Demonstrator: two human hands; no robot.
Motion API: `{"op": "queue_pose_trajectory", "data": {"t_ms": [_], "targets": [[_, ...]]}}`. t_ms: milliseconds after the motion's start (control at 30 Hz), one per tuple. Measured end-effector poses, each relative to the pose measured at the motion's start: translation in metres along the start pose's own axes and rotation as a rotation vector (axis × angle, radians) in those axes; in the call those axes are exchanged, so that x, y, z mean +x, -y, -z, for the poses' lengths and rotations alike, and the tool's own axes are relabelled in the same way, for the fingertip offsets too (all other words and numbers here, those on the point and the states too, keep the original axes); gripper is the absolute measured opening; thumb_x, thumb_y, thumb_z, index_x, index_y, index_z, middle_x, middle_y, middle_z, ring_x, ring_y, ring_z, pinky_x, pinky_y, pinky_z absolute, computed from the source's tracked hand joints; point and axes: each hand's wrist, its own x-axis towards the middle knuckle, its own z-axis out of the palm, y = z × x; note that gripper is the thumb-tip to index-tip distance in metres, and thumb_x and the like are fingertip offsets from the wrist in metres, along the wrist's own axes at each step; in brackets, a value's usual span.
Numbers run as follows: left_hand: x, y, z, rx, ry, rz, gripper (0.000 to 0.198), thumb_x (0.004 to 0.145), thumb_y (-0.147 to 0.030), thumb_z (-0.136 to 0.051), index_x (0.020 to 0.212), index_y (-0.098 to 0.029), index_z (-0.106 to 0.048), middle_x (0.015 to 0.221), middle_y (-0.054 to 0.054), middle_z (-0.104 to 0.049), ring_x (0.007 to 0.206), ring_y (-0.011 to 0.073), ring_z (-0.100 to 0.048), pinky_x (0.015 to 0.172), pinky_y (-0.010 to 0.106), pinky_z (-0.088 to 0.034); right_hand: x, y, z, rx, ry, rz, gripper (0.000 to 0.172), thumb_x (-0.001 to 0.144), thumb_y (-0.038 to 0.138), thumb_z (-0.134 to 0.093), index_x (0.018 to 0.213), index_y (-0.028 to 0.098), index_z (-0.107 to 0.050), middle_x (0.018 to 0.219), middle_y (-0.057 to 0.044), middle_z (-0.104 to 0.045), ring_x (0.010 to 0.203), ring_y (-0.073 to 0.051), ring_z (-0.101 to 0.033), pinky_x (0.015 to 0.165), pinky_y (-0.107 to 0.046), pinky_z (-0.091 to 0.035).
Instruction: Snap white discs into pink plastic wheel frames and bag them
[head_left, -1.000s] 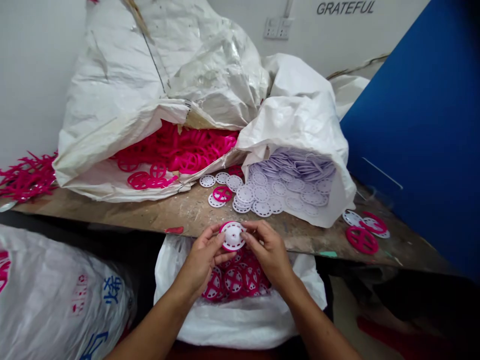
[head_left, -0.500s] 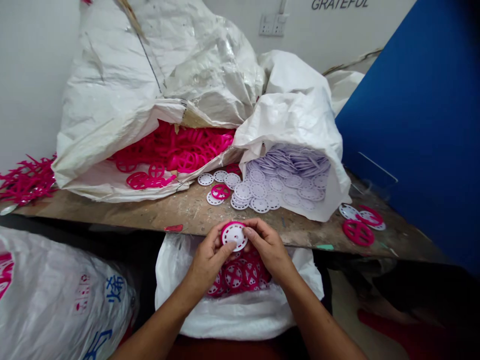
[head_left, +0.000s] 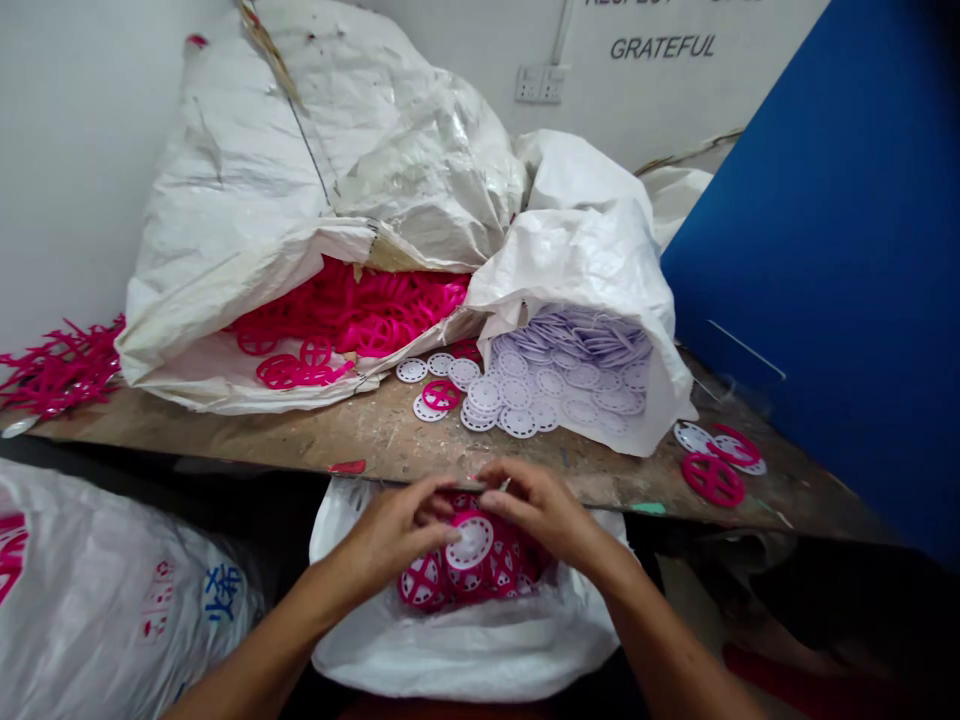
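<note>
Both my hands meet over an open white bag (head_left: 457, 650) in front of me that holds several joined pink-and-white wheels (head_left: 424, 580). Between them sits one assembled wheel (head_left: 471, 540), a white perforated disc set in a pink ring. My left hand (head_left: 394, 530) and my right hand (head_left: 544, 510) each have their fingers curled on its edges, low over the bag's mouth. On the bench beyond, a big sack spills pink spoked rings (head_left: 360, 310), and a smaller sack spills white discs (head_left: 577, 370).
The worn wooden bench (head_left: 315, 435) carries loose white discs (head_left: 480, 395) and a pink ring mid-table, and more pieces at the right (head_left: 712, 465). Pink sprue scraps (head_left: 52, 365) lie far left. A blue panel (head_left: 840, 260) stands right; a printed white sack (head_left: 112, 600) sits lower left.
My hands have dropped with the assembled wheel from bench-edge height down to the mouth of the bag in front of me. The camera has tipped slightly.
</note>
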Motion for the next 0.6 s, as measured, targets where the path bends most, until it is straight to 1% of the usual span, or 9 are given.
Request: {"op": "queue_pose_trajectory", "data": {"t_ms": [67,133,167,200,267,367,433,500,600], "targets": [[0.017,-0.002,0.018,0.262,-0.162,-0.11,0.034,0.08,-0.026,-0.06,0.114,-0.023,-0.06,0.096,0.005,-0.07,0.082,0.0206,-0.066,0.076,0.032,-0.05,0.019,-0.005,0.019,-0.211,-0.177,0.022,0.016,0.085,0.03,-0.055,0.093,0.021,-0.065,0.088,-0.002,-0.068,0.08,-0.017,-0.061,0.072,-0.028,-0.044],[0.043,0.0,0.032,0.511,-0.326,-0.255,0.025,0.084,-0.021,-0.054,0.107,-0.022,-0.064,0.101,0.006,-0.068,0.091,0.0216,-0.063,0.082,0.035,-0.048,0.041,-0.016,0.035,-0.398,-0.38,0.006,0.02,0.086,0.03,-0.053,0.098,0.02,-0.065,0.095,-0.005,-0.068,0.083,-0.019,-0.061,0.074,-0.029,-0.044],[0.057,0.002,0.037,0.618,-0.379,-0.322,0.022,0.084,-0.018,-0.053,0.103,-0.02,-0.065,0.103,0.007,-0.067,0.095,0.0222,-0.061,0.085,0.036,-0.047,0.052,-0.024,0.042,-0.486,-0.443,-0.017,0.023,0.085,0.03,-0.053,0.102,0.019,-0.064,0.101,-0.007,-0.067,0.084,-0.02,-0.061,0.075,-0.03,-0.044],[0.07,0.005,0.041,0.702,-0.411,-0.375,0.021,0.084,-0.016,-0.053,0.099,-0.019,-0.066,0.104,0.008,-0.066,0.098,0.0227,-0.06,0.087,0.037,-0.046,0.061,-0.031,0.047,-0.563,-0.473,-0.046,0.028,0.084,0.03,-0.054,0.108,0.017,-0.063,0.107,-0.009,-0.065,0.086,-0.021,-0.061,0.075,-0.032,-0.044],[0.094,0.013,0.044,0.801,-0.427,-0.433,0.018,0.082,-0.013,-0.056,0.094,-0.018,-0.067,0.104,0.009,-0.065,0.099,0.0238,-0.058,0.088,0.039,-0.046,0.074,-0.045,0.054,-0.676,-0.446,-0.094,0.035,0.083,0.031,-0.056,0.115,0.016,-0.06,0.116,-0.012,-0.062,0.093,-0.023,-0.061,0.077,-0.033,-0.044],[0.113,0.023,0.045,0.814,-0.422,-0.453,0.014,0.081,-0.014,-0.057,0.088,-0.018,-0.068,0.101,0.009,-0.064,0.097,0.0251,-0.056,0.086,0.041,-0.046,0.081,-0.056,0.058,-0.73,-0.368,-0.11,0.033,0.082,0.033,-0.059,0.112,0.02,-0.063,0.114,-0.009,-0.064,0.099,-0.023,-0.06,0.08,-0.033,-0.044],[0.116,0.028,0.045,0.81,-0.421,-0.46,0.013,0.082,-0.014,-0.056,0.087,-0.018,-0.068,0.102,0.01,-0.063,0.098,0.0256,-0.055,0.086,0.042,-0.046,0.081,-0.056,0.058,-0.728,-0.348,-0.11,0.03,0.083,0.036,-0.059,0.109,0.021,-0.064,0.11,-0.007,-0.066,0.097,-0.022,-0.061,0.078,-0.031,-0.044],[0.114,0.031,0.045,0.796,-0.423,-0.47,0.014,0.083,-0.014,-0.055,0.088,-0.017,-0.067,0.11,0.011,-0.06,0.102,0.0255,-0.054,0.088,0.042,-0.046,0.08,-0.054,0.056,-0.715,-0.345,-0.124,0.03,0.084,0.039,-0.057,0.107,0.021,-0.065,0.107,-0.006,-0.067,0.095,-0.02,-0.062,0.076,-0.029,-0.044],[0.104,0.029,0.043,0.746,-0.417,-0.521,0.015,0.084,-0.013,-0.053,0.09,-0.016,-0.066,0.124,0.012,-0.052,0.113,0.0244,-0.051,0.095,0.041,-0.044,0.083,-0.052,0.054,-0.717,-0.346,-0.134,0.034,0.082,0.043,-0.06,0.107,0.02,-0.063,0.111,-0.006,-0.065,0.097,-0.021,-0.061,0.076,-0.03,-0.044]]}}
